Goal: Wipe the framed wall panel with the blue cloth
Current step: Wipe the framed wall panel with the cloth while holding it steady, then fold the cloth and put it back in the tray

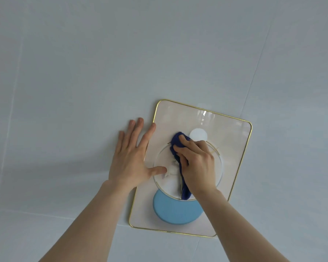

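Observation:
The framed wall panel [233,148] is a pale pink glossy rectangle with a thin gold rim and rounded corners, hanging tilted on the wall. It shows a gold ring, a small white disc and a light blue disc. My right hand [196,164] presses a dark blue cloth [178,143] against the panel's middle, with the cloth bunched under the fingers and trailing down below the palm. My left hand [132,156] lies flat with fingers spread on the wall at the panel's left edge, its thumb resting on the panel.
The wall [83,72] is light grey-blue with faint seams between large tiles. Nothing else hangs on it near the panel.

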A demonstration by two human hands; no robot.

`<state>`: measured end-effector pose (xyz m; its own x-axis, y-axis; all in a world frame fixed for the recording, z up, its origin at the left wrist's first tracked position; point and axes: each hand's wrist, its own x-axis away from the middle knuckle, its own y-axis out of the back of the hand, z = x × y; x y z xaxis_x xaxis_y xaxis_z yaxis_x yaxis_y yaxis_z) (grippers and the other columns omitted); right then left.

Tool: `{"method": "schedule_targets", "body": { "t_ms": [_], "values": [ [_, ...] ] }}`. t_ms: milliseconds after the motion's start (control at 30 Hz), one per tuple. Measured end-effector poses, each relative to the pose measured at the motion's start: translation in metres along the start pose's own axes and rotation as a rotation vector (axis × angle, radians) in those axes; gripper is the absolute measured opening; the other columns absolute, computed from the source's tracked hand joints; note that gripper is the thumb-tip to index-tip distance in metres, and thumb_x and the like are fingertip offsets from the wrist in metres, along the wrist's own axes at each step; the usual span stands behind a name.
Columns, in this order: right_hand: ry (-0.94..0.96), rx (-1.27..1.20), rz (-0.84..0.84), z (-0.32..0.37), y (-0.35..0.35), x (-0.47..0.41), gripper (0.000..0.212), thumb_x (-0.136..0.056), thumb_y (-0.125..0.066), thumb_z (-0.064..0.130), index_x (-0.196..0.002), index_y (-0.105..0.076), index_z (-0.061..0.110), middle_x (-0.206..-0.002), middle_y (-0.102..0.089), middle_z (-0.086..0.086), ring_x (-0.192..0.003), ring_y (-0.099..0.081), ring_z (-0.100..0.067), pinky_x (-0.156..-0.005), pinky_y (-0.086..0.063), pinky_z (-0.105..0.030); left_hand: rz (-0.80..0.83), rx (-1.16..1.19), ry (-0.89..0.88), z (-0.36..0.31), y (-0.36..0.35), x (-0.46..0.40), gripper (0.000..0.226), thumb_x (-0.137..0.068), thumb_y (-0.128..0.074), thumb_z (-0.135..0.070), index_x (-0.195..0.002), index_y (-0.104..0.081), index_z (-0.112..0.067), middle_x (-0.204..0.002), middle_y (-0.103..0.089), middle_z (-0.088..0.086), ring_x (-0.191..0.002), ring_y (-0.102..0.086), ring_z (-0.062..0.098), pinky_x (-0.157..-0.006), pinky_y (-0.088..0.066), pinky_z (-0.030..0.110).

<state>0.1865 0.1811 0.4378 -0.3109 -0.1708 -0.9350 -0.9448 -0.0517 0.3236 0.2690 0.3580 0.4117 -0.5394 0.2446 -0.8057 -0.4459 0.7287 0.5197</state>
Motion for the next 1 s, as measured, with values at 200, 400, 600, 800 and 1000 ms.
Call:
{"method": "schedule_targets", "body": {
  "t_ms": [200, 400, 600, 800, 1000],
  "values": [
    [-0.3, -0.122, 0.378, 0.028, 0.046, -0.017, 0.024, -0.09, -0.068, 0.009, -0.1, -0.081, 0.026, -0.096, -0.08, -0.001, -0.09, -0.067, -0.029, -0.075, -0.05, -0.033, 0.068, 0.119, 0.035, -0.017, 0.029, 0.032, 0.1, -0.077, -0.069, -0.073, -0.159, -0.027, -0.034, -0.171, -0.022, -0.004, -0.16, -0.01, 0.018, -0.13, -0.006, 0.041],
    [-0.811, -0.576, 0.399, 0.029, 0.062, 0.024, 0.014, -0.089, -0.075, 0.013, -0.088, -0.08, 0.026, -0.094, -0.077, 0.006, -0.097, -0.072, -0.017, -0.083, -0.059, -0.032, 0.318, 0.453, 0.255, -0.038, 0.034, 0.082, 0.08, -0.071, -0.069, -0.073, -0.142, -0.043, -0.048, -0.134, -0.062, -0.019, -0.128, -0.057, 0.005, -0.106, -0.048, 0.036],
    [-1.051, -0.985, 0.47, 0.013, 0.098, 0.055, 0.011, -0.101, -0.064, 0.017, -0.107, -0.071, 0.011, -0.101, -0.079, -0.018, -0.085, -0.072, -0.023, -0.072, -0.056, -0.033, 0.532, 0.703, 0.378, -0.064, 0.025, 0.109, 0.028, -0.086, -0.078, -0.022, -0.111, -0.069, -0.03, -0.094, -0.081, -0.006, -0.086, -0.076, 0.008, -0.082, -0.06, 0.031],
    [-1.139, -0.938, 0.471, -0.036, 0.138, 0.09, 0.015, -0.105, -0.057, 0.018, -0.113, -0.063, 0.007, -0.081, -0.073, -0.005, -0.063, -0.066, -0.017, -0.061, -0.056, -0.03, 0.443, 0.722, 0.37, -0.095, 0.006, 0.113, 0.011, -0.094, -0.068, -0.018, -0.096, -0.076, -0.025, -0.093, -0.08, -0.006, -0.087, -0.074, 0.008, -0.071, -0.053, 0.02],
    [-1.098, -0.65, 0.539, -0.1, 0.175, 0.137, 0.01, -0.1, -0.058, 0.009, -0.101, -0.068, 0.007, -0.08, -0.075, -0.009, -0.065, -0.061, -0.028, -0.069, -0.056, -0.04, 0.472, 0.745, 0.37, -0.137, -0.031, 0.112, 0.01, -0.096, -0.068, -0.023, -0.102, -0.075, -0.027, -0.098, -0.079, -0.008, -0.096, -0.073, 0.012, -0.086, -0.058, 0.034]
  ]
}}
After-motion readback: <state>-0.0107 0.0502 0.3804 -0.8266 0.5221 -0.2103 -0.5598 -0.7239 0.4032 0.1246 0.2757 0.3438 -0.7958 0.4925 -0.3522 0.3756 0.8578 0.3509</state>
